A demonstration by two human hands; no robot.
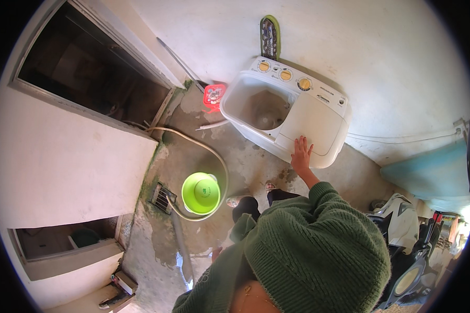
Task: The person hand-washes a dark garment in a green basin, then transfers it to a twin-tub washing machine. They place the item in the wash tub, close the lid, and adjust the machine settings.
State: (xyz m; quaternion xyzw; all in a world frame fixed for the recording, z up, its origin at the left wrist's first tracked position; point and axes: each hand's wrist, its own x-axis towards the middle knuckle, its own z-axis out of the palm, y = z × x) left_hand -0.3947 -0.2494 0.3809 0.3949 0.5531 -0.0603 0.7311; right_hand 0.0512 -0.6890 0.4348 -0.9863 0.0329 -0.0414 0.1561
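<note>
My right hand (301, 155) rests with fingers spread on the front edge of the closed right-hand lid (317, 125) of a white twin-tub washing machine (254, 135). The machine's left tub (267, 109) is uncovered, and I see into its grey inside. Yellow knobs (285, 75) line the control panel at the back. Low beside my body, only a bit of my left hand (216, 253) shows past the green knit sleeve, so its fingers are mostly hidden. A lime-green basin (201, 193) stands on the wet concrete floor, left of my feet.
A beige hose (203, 144) curves from the doorway around the basin towards a floor drain grate (163, 198). By the machine's left side are a red container (214, 96) and a pale drain hose (213, 125). A motorbike (401, 234) stands at the right.
</note>
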